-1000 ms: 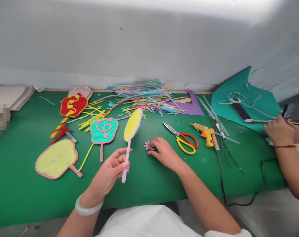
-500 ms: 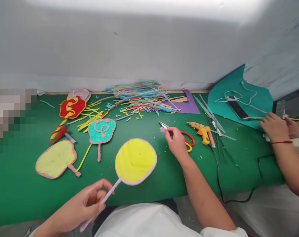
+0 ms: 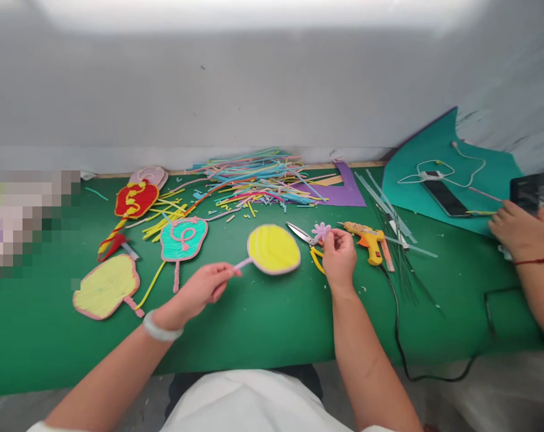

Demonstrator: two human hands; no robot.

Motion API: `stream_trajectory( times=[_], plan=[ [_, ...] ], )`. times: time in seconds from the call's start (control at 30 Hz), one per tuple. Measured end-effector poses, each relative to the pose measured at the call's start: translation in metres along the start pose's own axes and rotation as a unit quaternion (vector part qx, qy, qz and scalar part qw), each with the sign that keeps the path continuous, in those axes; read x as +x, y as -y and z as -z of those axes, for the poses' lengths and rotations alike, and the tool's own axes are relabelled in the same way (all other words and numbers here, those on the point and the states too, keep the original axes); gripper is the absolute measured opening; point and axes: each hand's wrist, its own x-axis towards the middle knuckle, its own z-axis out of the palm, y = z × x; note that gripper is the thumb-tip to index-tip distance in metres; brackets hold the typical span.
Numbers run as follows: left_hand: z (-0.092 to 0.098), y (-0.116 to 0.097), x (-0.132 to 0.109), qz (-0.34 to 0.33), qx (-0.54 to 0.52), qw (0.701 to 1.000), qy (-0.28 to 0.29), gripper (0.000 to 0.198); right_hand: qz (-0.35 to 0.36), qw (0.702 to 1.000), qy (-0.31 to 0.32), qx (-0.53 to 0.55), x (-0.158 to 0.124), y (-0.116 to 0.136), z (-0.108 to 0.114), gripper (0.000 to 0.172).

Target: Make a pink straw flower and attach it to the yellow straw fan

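My left hand (image 3: 211, 285) is closed on the pale purple handle of a yellow round fan (image 3: 274, 249) edged in the same purple. The fan's face is turned up over the green table. Between the thumb and fingers of my right hand (image 3: 339, 255) is a small lilac flower (image 3: 321, 231) with rounded petals. Just left of that hand lie scissors (image 3: 301, 233) with their blades toward the upper left; their handles are partly hidden behind the hand. A yellow hot glue gun (image 3: 367, 240) rests right of it.
Left stand a teal fan (image 3: 184, 239), a pale yellow fan (image 3: 105, 288) and a red fan (image 3: 137, 200). Pipe cleaners (image 3: 254, 174) are heaped at the back. A black cord (image 3: 400, 348) trails off the front edge. A co-worker's hand (image 3: 517, 231) is right, near a phone (image 3: 445, 193).
My left hand has carried the yellow fan forward and right, gripping nearer its face. My right hand has lifted the lilac flower into clearer view, moving slightly right.
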Motion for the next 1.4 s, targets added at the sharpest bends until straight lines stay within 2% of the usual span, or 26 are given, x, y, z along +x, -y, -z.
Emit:
stream_trajectory(
  times=[0.1, 0.17, 0.2, 0.27, 0.33, 0.4, 0.43, 0.5, 0.7, 0.8, 0.87, 0.93, 1.0, 1.1, 1.23, 1.4],
  plan=[
    [-0.001, -0.035, 0.012, -0.133, -0.036, 0.988, -0.067, 0.033, -0.001, 1.000, -0.025, -0.010, 0.002, 0.003, 0.005, 0.036],
    [0.000, -0.040, 0.004, -0.154, -0.045, 0.983, -0.087, 0.033, -0.002, 0.999, -0.033, -0.012, 0.003, 0.005, 0.007, 0.035],
    [0.000, -0.035, -0.004, -0.151, -0.041, 0.983, -0.094, 0.033, -0.001, 0.999, -0.033, -0.012, 0.003, 0.006, 0.008, 0.035],
    [-0.001, -0.013, -0.021, -0.116, -0.023, 0.988, -0.099, 0.035, 0.003, 1.000, -0.029, -0.012, 0.003, 0.008, 0.008, 0.035],
    [-0.005, 0.019, -0.037, -0.022, -0.012, 0.997, -0.079, 0.041, 0.008, 1.000, -0.019, -0.006, 0.001, 0.009, 0.007, 0.035],
    [-0.011, 0.047, -0.049, 0.092, -0.007, 0.996, -0.014, 0.051, 0.007, 1.000, -0.003, 0.013, -0.001, 0.009, 0.005, 0.037],
    [-0.015, 0.056, -0.053, 0.119, -0.011, 0.993, 0.015, 0.052, 0.004, 1.000, 0.004, 0.025, -0.002, 0.008, 0.004, 0.038],
    [-0.024, 0.064, -0.056, 0.124, -0.011, 0.992, 0.010, 0.050, -0.005, 0.999, 0.018, 0.046, -0.004, 0.008, 0.002, 0.040],
    [-0.043, 0.043, -0.047, 0.097, 0.064, 0.992, 0.049, 0.042, -0.059, 0.991, 0.068, 0.099, -0.005, 0.002, -0.002, 0.047],
    [-0.042, 0.040, -0.046, 0.073, 0.159, 0.982, 0.075, 0.043, -0.074, 0.988, 0.084, 0.110, -0.006, -0.001, -0.004, 0.051],
    [-0.032, 0.037, -0.047, 0.030, 0.236, 0.970, 0.046, 0.047, -0.076, 0.987, 0.093, 0.110, -0.009, 0.003, -0.006, 0.051],
    [-0.017, 0.028, -0.047, -0.025, 0.269, 0.962, -0.034, 0.048, -0.078, 0.983, 0.112, 0.119, -0.013, 0.014, -0.012, 0.049],
    [-0.001, 0.013, -0.044, -0.069, 0.234, 0.964, -0.109, 0.042, -0.084, 0.973, 0.154, 0.152, -0.019, 0.035, -0.022, 0.044],
    [0.016, -0.013, -0.029, -0.120, 0.145, 0.965, -0.184, 0.036, -0.108, 0.937, 0.243, 0.227, -0.031, 0.072, -0.042, 0.040],
    [0.017, -0.025, 0.001, -0.147, -0.001, 0.978, -0.149, 0.042, -0.158, 0.898, 0.329, 0.246, -0.050, 0.102, -0.067, 0.039],
    [0.013, -0.013, 0.027, -0.134, -0.099, 0.982, -0.091, 0.040, -0.198, 0.885, 0.356, 0.226, -0.068, 0.095, -0.081, 0.041]
  ],
)
